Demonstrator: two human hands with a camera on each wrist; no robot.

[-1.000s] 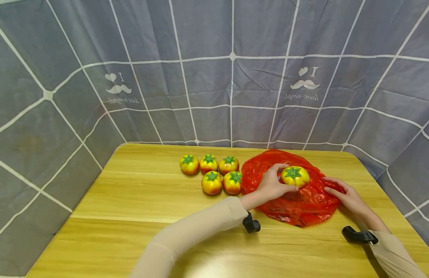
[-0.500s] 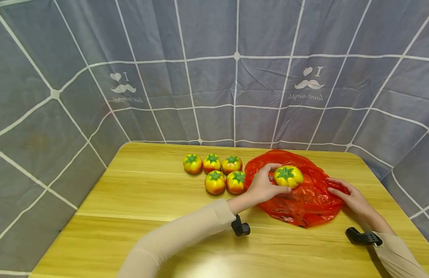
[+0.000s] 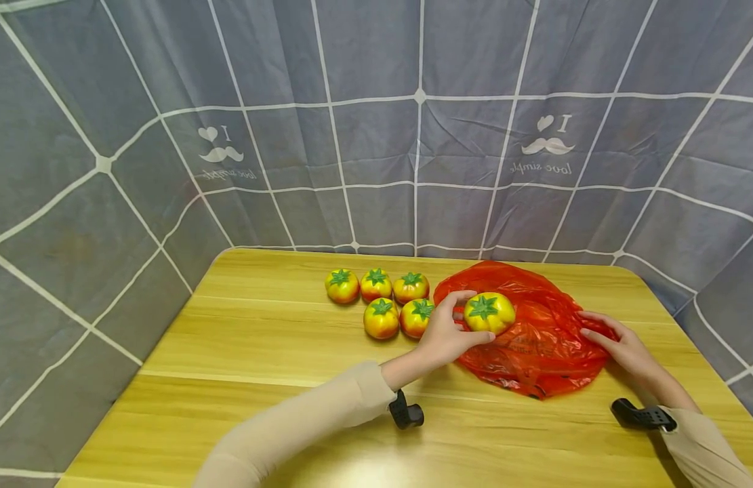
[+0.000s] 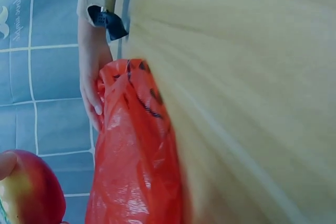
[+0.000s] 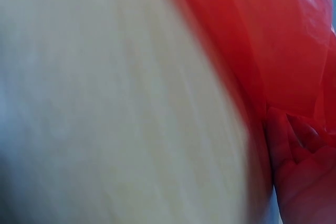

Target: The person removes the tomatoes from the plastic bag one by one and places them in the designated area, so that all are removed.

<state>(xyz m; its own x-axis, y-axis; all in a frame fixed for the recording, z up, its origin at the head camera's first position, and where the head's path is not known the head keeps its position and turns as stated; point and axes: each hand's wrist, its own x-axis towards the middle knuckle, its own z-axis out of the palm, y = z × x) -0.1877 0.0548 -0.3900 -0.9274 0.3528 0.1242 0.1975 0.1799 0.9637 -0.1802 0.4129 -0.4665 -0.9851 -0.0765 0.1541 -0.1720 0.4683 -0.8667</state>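
Observation:
My left hand (image 3: 443, 332) grips a yellow-and-red tomato (image 3: 489, 313) with a green leafy top, thumb on the near side and fingers on the far side. The tomato is over the left part of a crumpled red plastic bag (image 3: 535, 366). In the left wrist view the tomato (image 4: 37, 190) shows at the lower left, apart from the bag (image 4: 134, 166). My right hand (image 3: 623, 349) holds the bag's right side between thumb and fingers. Its fingers show reddish against the film in the right wrist view, partly hidden by the bag (image 5: 283, 40).
Several similar tomatoes (image 3: 381, 318) stand in two rows left of the bag, one partly behind my left hand. The wooden table (image 3: 260, 352) ends at a grey curtain (image 3: 376, 149) with white lines. A black wrist camera (image 3: 406, 412) hangs under my left wrist.
My left hand has moved left with the tomato, from the middle of the bag toward its left side. The right hand stays at the bag's right side. The head view has shifted slightly.

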